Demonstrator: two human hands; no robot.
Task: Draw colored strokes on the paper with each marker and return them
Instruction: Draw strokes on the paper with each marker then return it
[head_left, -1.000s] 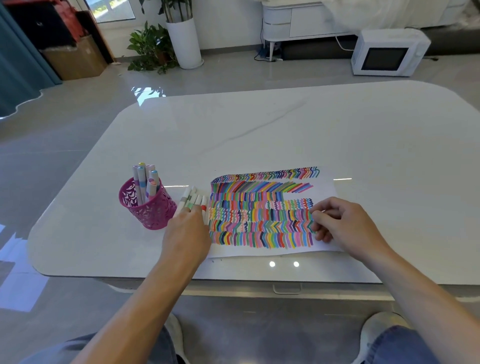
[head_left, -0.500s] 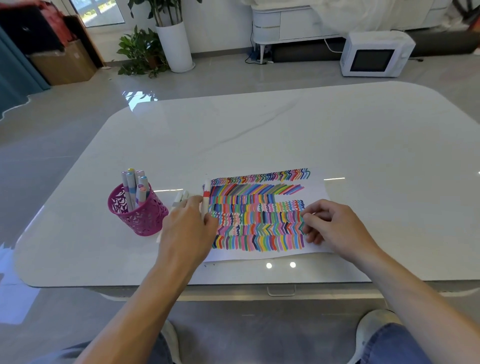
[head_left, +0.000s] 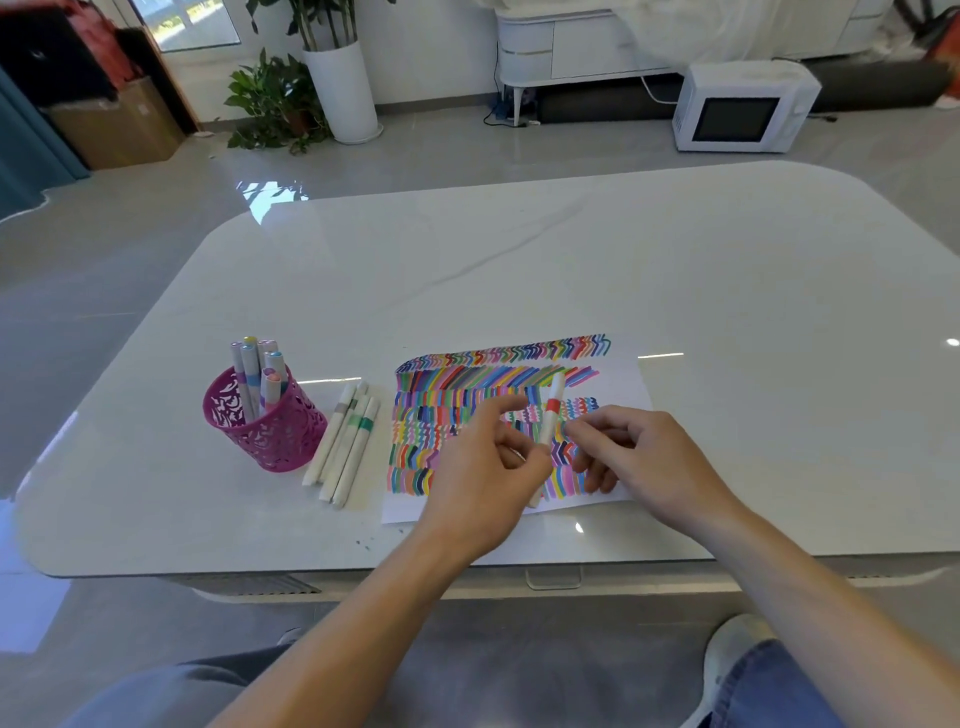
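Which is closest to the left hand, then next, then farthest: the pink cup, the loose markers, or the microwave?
1. Loose markers, just left of the left hand.
2. Pink cup, farther left.
3. Microwave, far back on the right.

Bright daylight enters from a window (head_left: 197, 26) at upper left, throwing glare on the glossy floor (head_left: 270, 192) and white streaks and dots on the table (head_left: 571, 270). Shadows are faint and soft. The left hand (head_left: 483, 467) and its marker (head_left: 551, 415) are motion-blurred; wide-angle distortion bends the table's edges.
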